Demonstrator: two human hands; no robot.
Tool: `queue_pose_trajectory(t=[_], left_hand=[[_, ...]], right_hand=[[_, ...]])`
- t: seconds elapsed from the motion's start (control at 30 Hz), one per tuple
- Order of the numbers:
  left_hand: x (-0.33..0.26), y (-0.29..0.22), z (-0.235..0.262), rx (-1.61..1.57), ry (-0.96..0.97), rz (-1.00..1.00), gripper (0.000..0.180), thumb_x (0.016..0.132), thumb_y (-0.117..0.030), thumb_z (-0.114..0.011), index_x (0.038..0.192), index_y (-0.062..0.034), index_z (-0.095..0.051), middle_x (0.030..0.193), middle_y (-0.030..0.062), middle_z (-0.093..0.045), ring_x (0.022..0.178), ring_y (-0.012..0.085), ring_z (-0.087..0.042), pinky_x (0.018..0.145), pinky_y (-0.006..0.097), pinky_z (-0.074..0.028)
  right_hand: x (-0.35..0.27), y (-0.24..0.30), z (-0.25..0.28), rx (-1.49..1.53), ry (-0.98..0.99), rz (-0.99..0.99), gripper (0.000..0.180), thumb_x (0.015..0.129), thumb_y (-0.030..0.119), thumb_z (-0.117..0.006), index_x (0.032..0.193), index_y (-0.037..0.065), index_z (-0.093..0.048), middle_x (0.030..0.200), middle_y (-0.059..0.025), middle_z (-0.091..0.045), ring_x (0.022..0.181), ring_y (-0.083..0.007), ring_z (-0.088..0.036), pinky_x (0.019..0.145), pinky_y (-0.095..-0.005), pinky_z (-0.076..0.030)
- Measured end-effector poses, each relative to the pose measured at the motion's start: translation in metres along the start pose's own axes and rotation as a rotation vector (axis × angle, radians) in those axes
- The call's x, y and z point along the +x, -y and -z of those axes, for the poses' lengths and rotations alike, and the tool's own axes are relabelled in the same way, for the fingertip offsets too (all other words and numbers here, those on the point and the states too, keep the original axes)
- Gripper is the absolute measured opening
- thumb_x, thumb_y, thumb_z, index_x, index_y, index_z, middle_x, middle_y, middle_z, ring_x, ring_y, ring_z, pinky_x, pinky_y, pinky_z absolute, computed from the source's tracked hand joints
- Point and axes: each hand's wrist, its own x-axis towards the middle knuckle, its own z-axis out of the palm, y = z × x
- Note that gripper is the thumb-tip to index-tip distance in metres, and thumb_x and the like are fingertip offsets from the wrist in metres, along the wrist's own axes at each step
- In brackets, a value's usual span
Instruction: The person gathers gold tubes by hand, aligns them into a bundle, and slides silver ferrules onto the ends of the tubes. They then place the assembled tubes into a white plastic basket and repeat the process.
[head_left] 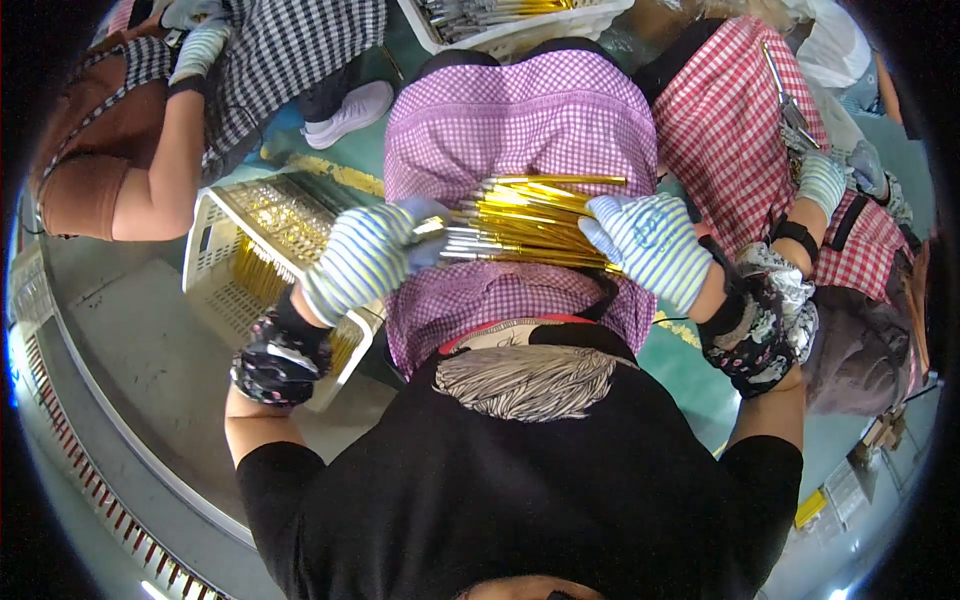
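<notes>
A bundle of thin, shiny gold rods with silvery ends (pixel 535 215) lies across my lap, over a pink checked apron (pixel 530 120). My left hand (pixel 365 250), in a striped knit glove, is closed at the silvery ends on the left. Its fingertips are somewhat blurred. My right hand (pixel 655 245), in a matching glove, grips the gold ends on the right, thumb on the near side and fingers on top. A few rods stick out unevenly along the far edge of the bundle.
A white plastic basket (pixel 215 265) with many gold rods stands at my left. Another white basket (pixel 520 35) with similar rods is ahead. Two people sit close by; the right one's gloved hand (pixel 822 180) is near silvery rods. A rack-like edge (pixel 90 470) curves along the lower left.
</notes>
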Motion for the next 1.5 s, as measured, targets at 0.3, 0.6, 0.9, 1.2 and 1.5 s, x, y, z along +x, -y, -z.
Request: queue_pose_trajectory(t=[0.3,0.6,0.9,1.2,1.5], left_hand=[[0.016,-0.017,-0.015,0.523,-0.136,-0.331,0.022,0.087,-0.021,-0.057,0.106,-0.0116,-0.062,0.103,0.008,-0.062,0.07,0.025,-0.064,0.056,0.036,-0.052],[0.033,0.0,-0.055,0.475,-0.2,-0.58,0.009,0.091,-0.017,-0.052,0.099,-0.013,-0.053,0.079,0.0096,-0.05,0.054,0.0224,-0.058,0.044,0.037,-0.046],[0.026,-0.014,-0.042,0.085,0.033,-0.361,0.028,0.093,-0.021,-0.055,0.121,-0.0151,-0.055,0.098,0.0063,-0.06,0.067,0.0261,-0.064,0.053,0.036,-0.051],[0.03,-0.041,-0.003,0.569,-0.298,-0.498,0.046,0.086,-0.032,-0.061,0.127,-0.0123,-0.054,0.093,0.0074,-0.059,0.068,0.0261,-0.064,0.053,0.039,-0.049],[0.034,-0.041,0.0,0.461,-0.342,-0.63,0.041,0.089,-0.038,-0.061,0.119,-0.0107,-0.055,0.085,0.0073,-0.06,0.063,0.0249,-0.063,0.05,0.038,-0.048]], right_hand=[[0.026,0.034,0.009,-0.111,-0.081,0.243,0.026,0.083,0.023,-0.06,0.106,0.012,-0.065,0.091,-0.0074,-0.06,0.082,-0.0245,-0.058,0.066,-0.0396,-0.046],[0.015,0.051,-0.037,-0.195,0.231,0.168,0.025,0.085,0.038,-0.06,0.085,0.014,-0.065,0.082,-0.0061,-0.062,0.076,-0.0254,-0.062,0.062,-0.0454,-0.046],[0.02,0.049,-0.034,-0.18,0.317,0.214,0.032,0.087,0.039,-0.06,0.082,0.008,-0.067,0.074,-0.0111,-0.065,0.068,-0.0294,-0.065,0.054,-0.0477,-0.047],[0.019,0.042,-0.007,0.06,0.0,0.189,0.022,0.09,0.027,-0.054,0.088,0.006,-0.058,0.073,-0.0152,-0.063,0.063,-0.0315,-0.063,0.055,-0.0465,-0.05],[0.025,0.034,0.0,0.27,0.105,0.125,0.034,0.097,0.035,-0.049,0.092,0.003,-0.059,0.082,-0.0218,-0.066,0.072,-0.0355,-0.066,0.064,-0.0475,-0.052]])
